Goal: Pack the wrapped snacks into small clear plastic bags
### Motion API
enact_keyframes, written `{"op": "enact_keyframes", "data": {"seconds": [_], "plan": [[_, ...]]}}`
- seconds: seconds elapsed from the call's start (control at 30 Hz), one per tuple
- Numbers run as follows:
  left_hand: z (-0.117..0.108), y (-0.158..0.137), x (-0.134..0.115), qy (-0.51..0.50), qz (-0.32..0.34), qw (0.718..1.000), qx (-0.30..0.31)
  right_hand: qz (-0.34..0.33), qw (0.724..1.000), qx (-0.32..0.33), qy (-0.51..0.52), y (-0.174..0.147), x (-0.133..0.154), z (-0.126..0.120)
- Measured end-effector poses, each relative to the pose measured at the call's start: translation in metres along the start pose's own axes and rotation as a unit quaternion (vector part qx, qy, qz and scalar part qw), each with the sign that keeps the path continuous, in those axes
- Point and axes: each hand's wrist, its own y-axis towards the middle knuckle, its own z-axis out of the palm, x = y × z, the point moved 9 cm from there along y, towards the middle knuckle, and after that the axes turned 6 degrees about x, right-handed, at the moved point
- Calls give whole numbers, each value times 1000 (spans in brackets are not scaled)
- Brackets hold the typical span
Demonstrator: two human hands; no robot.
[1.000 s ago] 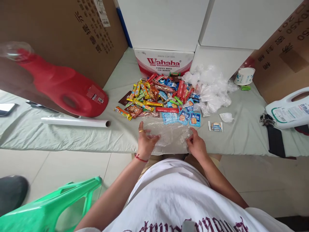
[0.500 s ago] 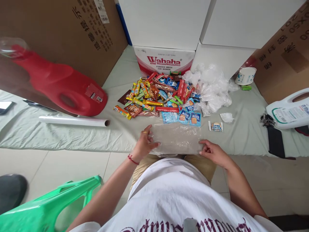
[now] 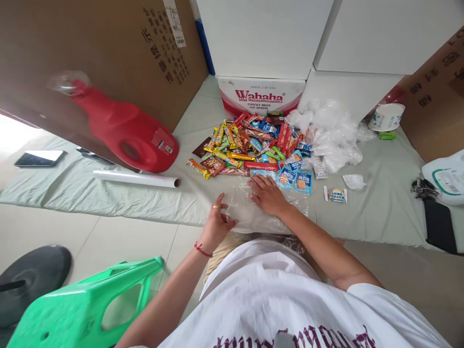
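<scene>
On a low cloth-covered platform [image 3: 108,193], big stuff first: brown carton [image 3: 90,53] far left, white boxes [image 3: 326,34] at back, Wahaha box [image 3: 261,94] between them. Red jug [image 3: 126,133] lies on its side against the carton, white jug [image 3: 447,176] at right edge, green stool [image 3: 79,309] on the floor near left. White tube [image 3: 136,179] lies in front of the red jug. Snack pile [image 3: 250,145] sits mid-platform, crumpled bag heap [image 3: 329,133] just right of it, likely spare bags kept in reach. Clear bag [image 3: 264,208] lies flat at the near edge, just in front of the snacks. Left hand [image 3: 215,224] pinches the bag's left edge, thumb and fingers closed on the film, probably to anchor it. Right hand [image 3: 268,193] rests palm down on the bag, fingers spread and flat, tips near the blue packets [image 3: 295,180], seemingly smoothing it. Single packet [image 3: 335,195] lies apart at right, phone [image 3: 39,158] far left. Versus half a second ago: right hand has left the bag's right edge and come across onto its middle; left grip unchanged; camera view shifted left.
</scene>
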Motion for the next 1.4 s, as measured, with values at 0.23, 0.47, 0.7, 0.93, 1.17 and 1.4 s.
{"op": "enact_keyframes", "data": {"seconds": [0.23, 0.47, 0.7, 0.93, 1.17, 1.4], "plan": [[-42, -70, -91, 203, 251, 904, -281, 12, 1000, -1, -18, 8, 0, 4], [64, 26, -111, 330, 278, 901, -52, 37, 994, -70, 77, 16, -28, -36], [79, 63, -63, 454, 231, 860, 9, 117, 992, 9, -52, 62, -51, -65], [81, 57, -67, 457, 243, 855, 17, 103, 994, -32, 13, 68, -72, -91], [81, 57, -66, 439, 251, 863, 18, 374, 903, -151, 146, 64, -201, -133], [80, 57, -65, 422, 252, 871, 21, 476, 871, -97, 76, 98, -220, -125]]}}
